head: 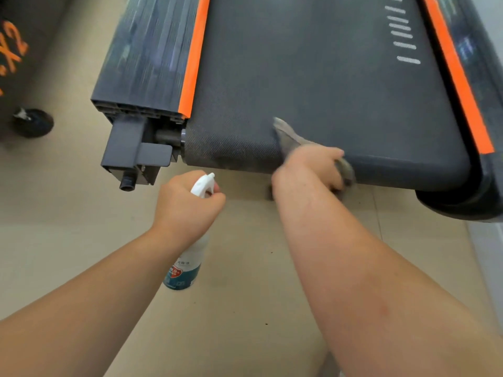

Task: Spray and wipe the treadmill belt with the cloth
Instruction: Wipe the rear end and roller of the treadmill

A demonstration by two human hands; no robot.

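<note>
Belt (313,77) is seen running away up the frame, dark and textured, with an orange strip (193,58) down its left side and a matching one down its right. Its near end is curled over the rear roller, right at the hands.

A grey cloth (288,137) is pressed onto that near edge, right of the middle. One corner is laid flat on top of the belt and the rest is wrapped over the rounded end. It is gripped by the right hand (313,167), fingers curled down over it and over the belt's lip; the fingertips and the cloth's lower part are blurred.

A bottle (185,265) is held off the belt by the left hand (185,208), above the floor (245,308) and just in front of the roller's left part. The fingers are wrapped round its neck, and the white nozzle (202,180) is seen poking out above the fist. Whether the trigger is squeezed cannot be told. The white, teal-labelled body hangs below the hand.

White dashes (402,34) are printed along the belt's far right. The dark left rail (144,50) is shown open-ended, with a grey bracket (136,153) below it. A black wheel (32,122) is caught at the left edge, on the beige tiles.
</note>
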